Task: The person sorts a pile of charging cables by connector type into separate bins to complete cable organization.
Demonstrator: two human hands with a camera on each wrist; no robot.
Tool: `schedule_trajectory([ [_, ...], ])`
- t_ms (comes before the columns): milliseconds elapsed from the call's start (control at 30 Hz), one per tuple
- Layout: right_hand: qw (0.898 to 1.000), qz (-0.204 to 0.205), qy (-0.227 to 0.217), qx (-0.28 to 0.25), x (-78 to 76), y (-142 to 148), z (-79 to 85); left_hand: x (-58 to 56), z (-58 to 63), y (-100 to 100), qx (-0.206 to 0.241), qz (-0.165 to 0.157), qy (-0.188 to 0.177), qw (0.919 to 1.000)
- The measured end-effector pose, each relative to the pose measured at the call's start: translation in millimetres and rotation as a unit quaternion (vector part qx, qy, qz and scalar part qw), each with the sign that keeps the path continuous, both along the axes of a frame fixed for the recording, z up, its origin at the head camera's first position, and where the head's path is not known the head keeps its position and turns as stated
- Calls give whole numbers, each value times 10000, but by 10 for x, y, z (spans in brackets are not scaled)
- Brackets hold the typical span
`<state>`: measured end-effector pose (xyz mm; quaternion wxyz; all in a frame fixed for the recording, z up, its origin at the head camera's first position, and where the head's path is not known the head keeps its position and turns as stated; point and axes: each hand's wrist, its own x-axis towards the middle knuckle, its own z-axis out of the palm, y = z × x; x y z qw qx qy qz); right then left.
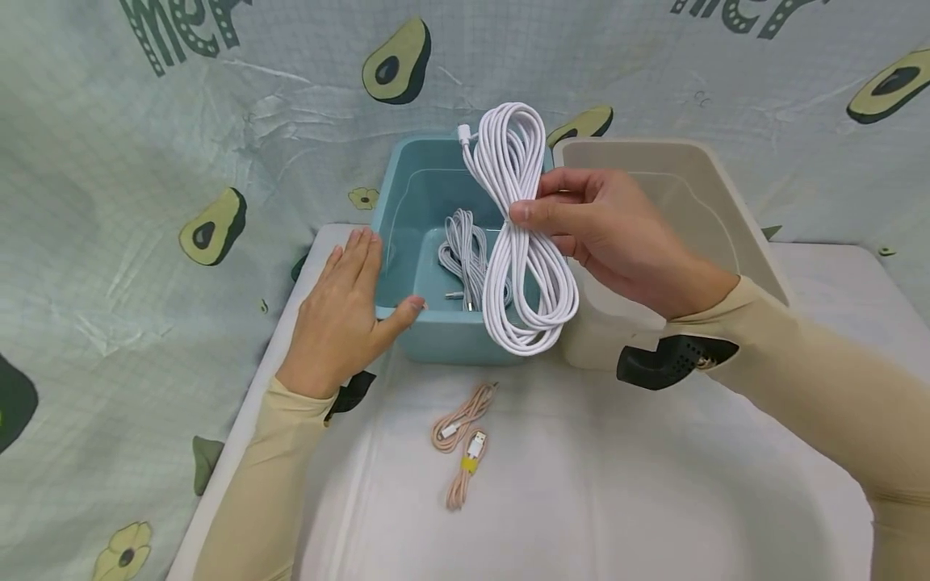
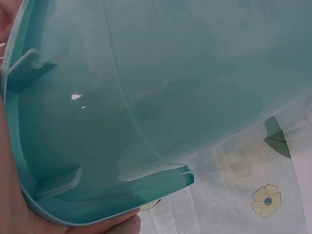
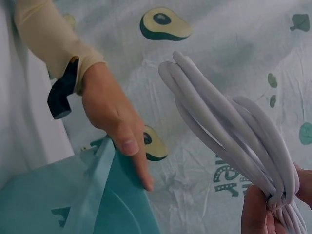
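White coiled cable, one, held over the blue bin by its narrow middle, pinched between thumb and fingers of my right hand, forearm angled in from the right. My left hand lies straight-fingered at the bin's left rim, grip relaxed. Surface: white-covered table; behind it, pale avocado-print sheeting.

Right grip pinches white cable over blue bin.
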<state>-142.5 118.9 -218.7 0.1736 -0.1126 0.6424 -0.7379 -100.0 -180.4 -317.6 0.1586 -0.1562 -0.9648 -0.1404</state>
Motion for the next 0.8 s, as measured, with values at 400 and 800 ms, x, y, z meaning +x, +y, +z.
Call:
schedule_trajectory([
  [400,9983,-118,142,556,-321,-144,39,12,4,-3,43,5,-20,10000],
  [800,9901,-136,155,1391,-722,-293,-47,7,-3,0,32,41,-57,10000],
])
